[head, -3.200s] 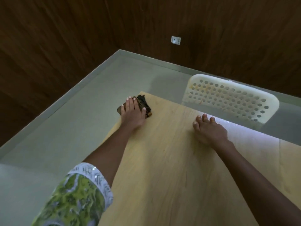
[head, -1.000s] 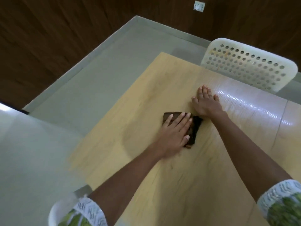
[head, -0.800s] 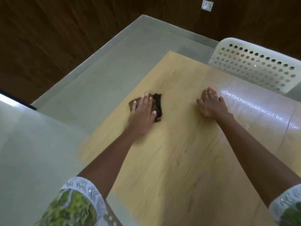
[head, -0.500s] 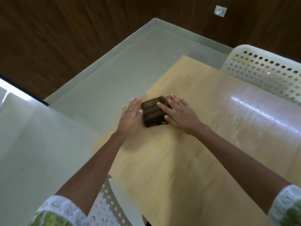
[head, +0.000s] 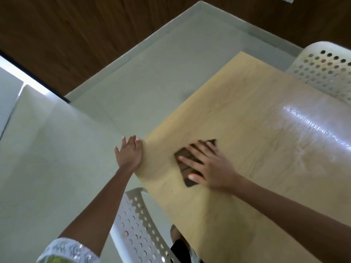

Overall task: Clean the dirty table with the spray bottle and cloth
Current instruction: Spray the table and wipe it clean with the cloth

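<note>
A dark brown folded cloth [head: 183, 156] lies on the light wooden table [head: 247, 130] near its left edge. My right hand [head: 207, 166] presses flat on the cloth with fingers spread and straight. My left hand [head: 129, 152] is flat with straight fingers at the table's left edge, mostly over the floor beside it. A shiny wet streak shows on the table at the right. No spray bottle is in view.
A white perforated chair [head: 326, 67] stands at the table's far side. Another white perforated chair [head: 136, 228] is below the near left edge. A grey floor [head: 76, 149] and dark wood walls surround the table.
The cloth passed from under my left hand to under my right hand. My left hand moved off to the table's left edge. The view swung left and down.
</note>
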